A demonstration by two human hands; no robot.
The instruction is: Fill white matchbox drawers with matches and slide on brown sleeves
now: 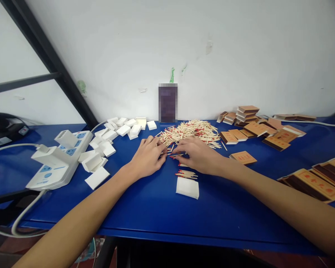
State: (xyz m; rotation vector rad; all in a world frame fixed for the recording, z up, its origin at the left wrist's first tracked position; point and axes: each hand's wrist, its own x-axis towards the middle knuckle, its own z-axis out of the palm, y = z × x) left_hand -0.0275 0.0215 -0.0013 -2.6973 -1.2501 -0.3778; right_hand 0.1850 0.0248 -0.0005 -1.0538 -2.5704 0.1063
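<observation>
At the front edge of a heaped pile of red-tipped matches (195, 131), my two hands face each other. My left hand (148, 156) is closed, with thumb and forefinger at a few matches. My right hand (198, 154) pinches a few matches (175, 156) between thumb and fingertips; its palm side is hidden. Just below it lies a small row of matches (187, 174), heads to the left. Nearest me on the blue table (156, 208) rests a white matchbox tray (187, 187).
White matchbox trays (123, 130) are scattered at left, beside a power strip (72, 160) with plugged-in chargers and cables. Orange matchbox sleeves (254, 128) lie stacked and spread at right, with more sleeves (318, 182) nearer me. A pixelated dark rectangle (168, 104) stands against the wall.
</observation>
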